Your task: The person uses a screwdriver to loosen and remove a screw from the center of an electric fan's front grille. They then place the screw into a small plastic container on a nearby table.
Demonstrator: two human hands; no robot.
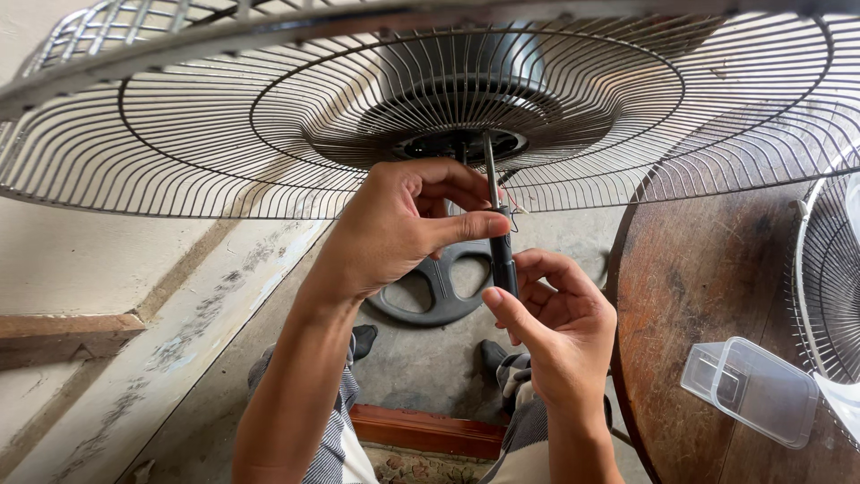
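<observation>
A grey wire fan guard [269, 116] fills the top of the view, with the dark motor housing [466, 72] behind its centre. A screwdriver [498, 224] with a black handle and metal shaft points up into the hub of the guard. My left hand [394, 224] pinches the upper part of the handle where the shaft begins. My right hand [560, 327] grips the lower end of the handle from below. Both hands are just under the guard's centre.
A round brown wooden table [708, 296] stands at the right, with a clear plastic box [752, 390] and another wire guard [829, 278] on it. The black round fan base [430, 300] lies on the concrete floor below. A pale wall and step are at the left.
</observation>
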